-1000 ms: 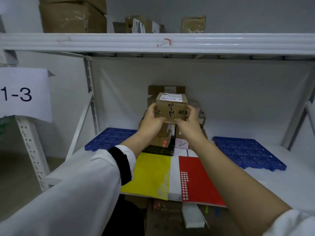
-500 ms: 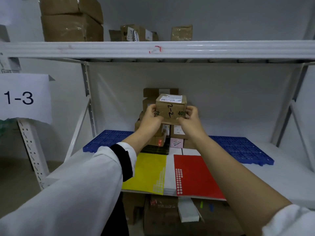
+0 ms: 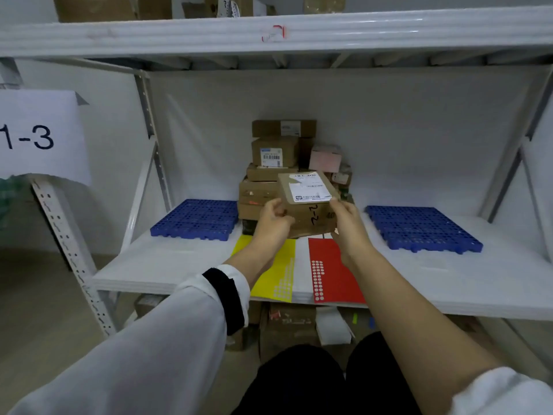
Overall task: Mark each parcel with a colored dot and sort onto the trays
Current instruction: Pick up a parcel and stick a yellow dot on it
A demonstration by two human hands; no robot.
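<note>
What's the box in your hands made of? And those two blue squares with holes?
The box looks like brown cardboard, matte, with creased edges and a white paper label stuck on top. The left blue tray and right blue tray look like hard moulded plastic: even colour, regular grid of holes; sheen unclear.

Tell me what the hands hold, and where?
A small cardboard parcel: the left hand grips its left side, the right hand its right side.
</note>
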